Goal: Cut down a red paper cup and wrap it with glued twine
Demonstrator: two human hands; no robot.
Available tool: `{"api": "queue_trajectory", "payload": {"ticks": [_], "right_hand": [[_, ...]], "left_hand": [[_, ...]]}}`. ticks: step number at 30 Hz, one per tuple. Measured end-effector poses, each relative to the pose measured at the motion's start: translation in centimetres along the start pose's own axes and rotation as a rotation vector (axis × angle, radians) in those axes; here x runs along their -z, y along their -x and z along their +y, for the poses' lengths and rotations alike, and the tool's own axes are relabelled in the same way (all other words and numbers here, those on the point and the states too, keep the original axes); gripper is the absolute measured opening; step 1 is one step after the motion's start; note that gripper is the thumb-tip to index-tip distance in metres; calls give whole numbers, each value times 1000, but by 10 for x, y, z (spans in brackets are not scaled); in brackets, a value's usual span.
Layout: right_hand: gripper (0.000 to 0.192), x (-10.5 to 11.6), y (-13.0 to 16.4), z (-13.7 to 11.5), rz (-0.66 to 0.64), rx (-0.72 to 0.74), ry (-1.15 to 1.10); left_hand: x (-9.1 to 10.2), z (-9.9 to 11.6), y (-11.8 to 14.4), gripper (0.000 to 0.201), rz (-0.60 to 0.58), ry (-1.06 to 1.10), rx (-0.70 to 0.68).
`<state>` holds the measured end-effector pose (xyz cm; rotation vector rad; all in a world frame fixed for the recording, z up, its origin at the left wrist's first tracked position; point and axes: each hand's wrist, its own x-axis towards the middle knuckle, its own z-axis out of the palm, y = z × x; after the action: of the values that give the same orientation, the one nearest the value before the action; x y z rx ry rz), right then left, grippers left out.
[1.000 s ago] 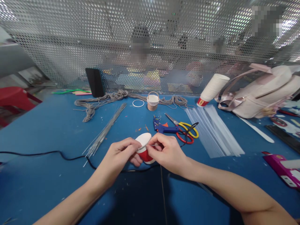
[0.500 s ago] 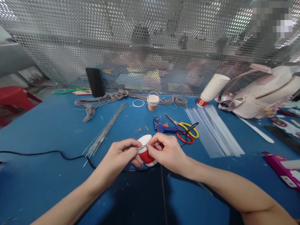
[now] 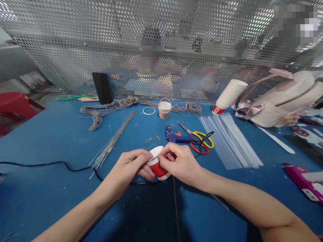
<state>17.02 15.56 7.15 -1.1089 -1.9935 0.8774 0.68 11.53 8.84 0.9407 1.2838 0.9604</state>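
Note:
A white and red paper cup (image 3: 160, 170) is tilted between my hands, low over the middle of the blue table. My left hand (image 3: 137, 163) is closed on the cup, its thumb at the rim and its other fingers around the side. My right hand (image 3: 178, 161) pinches a thin grey cord against the cup just below the rim. From beneath that hand a length of the cord (image 3: 176, 205) runs down toward the front edge. A blue glue gun (image 3: 179, 138) and scissors with red and yellow handles (image 3: 202, 140) lie just beyond my right hand.
Behind stand a small handled bucket (image 3: 165, 110), grey cord hanks (image 3: 101, 112) and a phone (image 3: 102, 88). Wires (image 3: 113, 141) lie left; clear strips (image 3: 229, 141), stacked cups (image 3: 228, 97) and a backpack (image 3: 285, 101) are right. A perforated screen (image 3: 101, 43) closes the back.
My left thumb has moved forward along the cup's rim, and the cup has shifted slightly. The right hand keeps its pinch in nearly the same place.

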Motion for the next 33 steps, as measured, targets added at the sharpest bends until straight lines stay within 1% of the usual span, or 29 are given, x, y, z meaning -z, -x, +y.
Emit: {"api": "queue_trajectory", "payload": {"ticks": [6,16,21,25,33], "right_hand": [[9,1,0,-1,4,16,11],[9,0,-2,0,-1,6,11],[9,0,-1,1,-3,10,8],[10,1,-1,0,-4,12,5],[10,1,-1,1,-3,12,15]], "left_hand": [[2,-2,-1,16,-33,-3,19],[2,-4,-3,12,-20,-15,21],[1,-2,-2,6,-1,1,38],[0,-1,-2,9,12,18,47],[5,-4,-1,11,-35,55,36]]}}
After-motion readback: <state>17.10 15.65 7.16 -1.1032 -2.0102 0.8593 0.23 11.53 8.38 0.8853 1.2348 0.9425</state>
